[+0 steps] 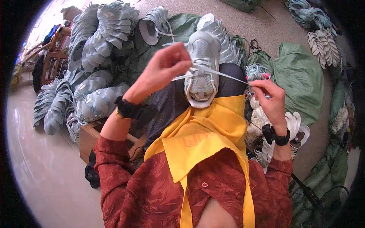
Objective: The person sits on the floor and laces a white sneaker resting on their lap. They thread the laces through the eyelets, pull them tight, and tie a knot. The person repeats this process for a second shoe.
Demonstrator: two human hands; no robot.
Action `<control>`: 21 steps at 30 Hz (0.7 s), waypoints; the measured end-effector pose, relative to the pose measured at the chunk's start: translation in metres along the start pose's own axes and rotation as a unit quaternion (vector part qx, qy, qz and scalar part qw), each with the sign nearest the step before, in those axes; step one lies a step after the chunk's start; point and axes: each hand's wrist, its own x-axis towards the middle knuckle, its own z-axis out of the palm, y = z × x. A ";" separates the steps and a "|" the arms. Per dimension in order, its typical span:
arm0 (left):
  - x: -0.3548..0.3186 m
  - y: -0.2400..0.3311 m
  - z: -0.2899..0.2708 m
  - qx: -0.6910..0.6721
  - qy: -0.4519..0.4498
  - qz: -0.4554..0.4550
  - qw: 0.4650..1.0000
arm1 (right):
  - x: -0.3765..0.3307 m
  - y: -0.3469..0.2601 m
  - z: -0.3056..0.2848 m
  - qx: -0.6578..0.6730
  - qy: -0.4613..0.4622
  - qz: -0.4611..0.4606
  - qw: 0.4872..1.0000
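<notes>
A yellow apron (205, 121) drapes the person's lap from the centre towards six o'clock. The pale shoe (203, 43) rests on the thighs at twelve o'clock. At its nine o'clock, the left hand (165, 64) curls inward; its grip cannot be told. At its four o'clock, the right hand (271, 99) pinches a pale lace (228, 75).

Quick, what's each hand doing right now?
Left hand: fingers curled over the pale shoe; can't tell if it's holding anything.
Right hand: closed, pinching a pale lace stretched out from the shoe.
</notes>
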 end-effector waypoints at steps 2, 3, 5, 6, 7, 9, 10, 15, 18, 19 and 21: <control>-0.006 0.008 -0.012 0.011 0.026 0.010 1.000 | -0.007 0.020 -0.002 0.010 0.006 0.013 1.000; -0.009 0.010 -0.017 0.018 0.041 0.010 0.999 | -0.010 0.029 -0.002 0.012 0.013 0.020 1.000; -0.014 0.011 -0.028 0.018 0.061 0.003 0.998 | -0.016 0.041 -0.002 0.016 0.027 0.034 0.999; -0.017 0.009 -0.034 0.010 0.069 -0.003 0.998 | -0.017 0.044 -0.002 0.002 0.028 0.026 0.999; -0.019 0.007 -0.037 0.003 0.077 -0.009 0.997 | -0.018 0.047 -0.002 -0.011 0.030 0.019 0.999; -0.021 0.005 -0.040 -0.004 0.087 -0.015 0.996 | -0.018 0.047 -0.002 -0.053 0.030 0.006 0.998; -0.023 0.004 -0.041 -0.004 0.093 -0.019 0.995 | -0.018 0.046 -0.002 -0.082 0.028 0.001 0.996; -0.031 -0.005 -0.054 0.016 0.109 -0.032 0.993 | -0.013 0.039 0.001 -0.159 0.035 -0.039 0.986; -0.034 -0.008 -0.059 0.058 0.130 -0.025 0.989 | -0.007 0.018 0.009 -0.118 0.027 -0.028 0.992; -0.035 -0.013 -0.065 0.080 0.137 -0.021 0.987 | -0.005 0.014 0.014 -0.092 0.030 -0.027 0.995; -0.038 -0.029 -0.081 0.134 0.151 -0.017 0.979 | 0.001 0.006 0.026 -0.043 0.028 -0.030 0.998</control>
